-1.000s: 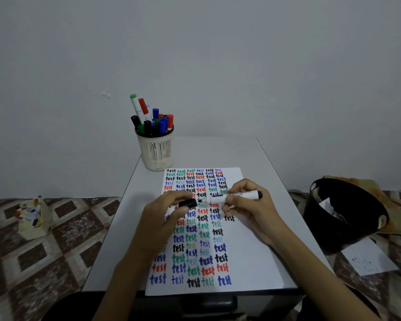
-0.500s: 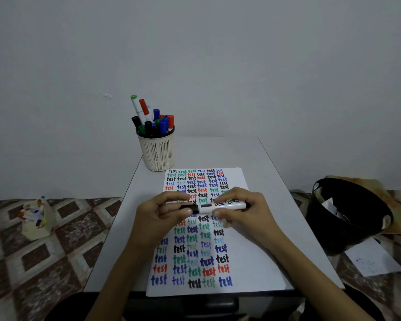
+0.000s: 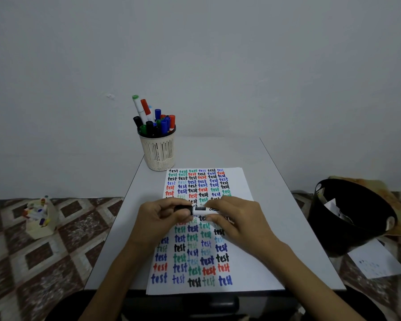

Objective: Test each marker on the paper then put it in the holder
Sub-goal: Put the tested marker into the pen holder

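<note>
A white marker (image 3: 203, 210) with a black cap lies level between both hands, just above the middle of the paper. My left hand (image 3: 159, 218) grips the capped end and my right hand (image 3: 235, 220) grips the barrel. The cap sits fully on the marker. The white paper (image 3: 243, 258) on the grey table (image 3: 283, 205) is covered with columns of the word "test" in black, blue, green and red. A cream slotted holder (image 3: 159, 152) stands at the paper's far left corner, packed with several capped markers.
A black bin (image 3: 347, 218) with paper scraps stands on the floor to the right, a loose sheet (image 3: 377, 262) beside it. A small cream box of markers (image 3: 41, 216) sits on the patterned floor to the left. A grey wall rises behind the table.
A second ago the black cap was off in my left hand, apart from the tip. My hands came together and the cap now sits on the marker.
</note>
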{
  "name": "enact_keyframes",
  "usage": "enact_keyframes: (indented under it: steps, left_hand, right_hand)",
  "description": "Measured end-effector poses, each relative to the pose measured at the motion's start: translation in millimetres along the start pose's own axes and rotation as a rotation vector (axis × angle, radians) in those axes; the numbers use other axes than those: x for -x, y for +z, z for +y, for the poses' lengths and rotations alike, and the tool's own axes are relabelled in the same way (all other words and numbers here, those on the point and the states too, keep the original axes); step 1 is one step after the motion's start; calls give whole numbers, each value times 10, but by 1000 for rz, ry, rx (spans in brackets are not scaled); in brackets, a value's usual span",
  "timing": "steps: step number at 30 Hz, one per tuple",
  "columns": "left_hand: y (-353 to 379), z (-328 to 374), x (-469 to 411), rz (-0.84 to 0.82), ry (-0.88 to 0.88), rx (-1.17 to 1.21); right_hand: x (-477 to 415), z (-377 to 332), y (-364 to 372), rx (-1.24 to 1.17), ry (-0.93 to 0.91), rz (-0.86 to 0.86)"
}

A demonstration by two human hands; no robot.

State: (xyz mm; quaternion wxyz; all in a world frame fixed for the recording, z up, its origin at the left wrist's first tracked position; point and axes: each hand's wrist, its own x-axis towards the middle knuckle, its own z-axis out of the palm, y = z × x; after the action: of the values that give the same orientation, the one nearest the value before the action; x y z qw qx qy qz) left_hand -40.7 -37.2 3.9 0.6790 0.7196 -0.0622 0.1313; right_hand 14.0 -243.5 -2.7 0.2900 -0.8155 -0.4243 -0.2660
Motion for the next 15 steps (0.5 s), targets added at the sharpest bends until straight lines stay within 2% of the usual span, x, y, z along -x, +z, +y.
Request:
enact_keyframes:
  steps: [4, 15]
  left_hand:
    - [-20, -5, -15, 13, 54, -57]
    - [-43, -38, -35, 69, 172, -206]
  right_hand:
    - [-66, -26, 23, 23, -29, -22]
    - [-179, -42, 36, -50, 116, -173]
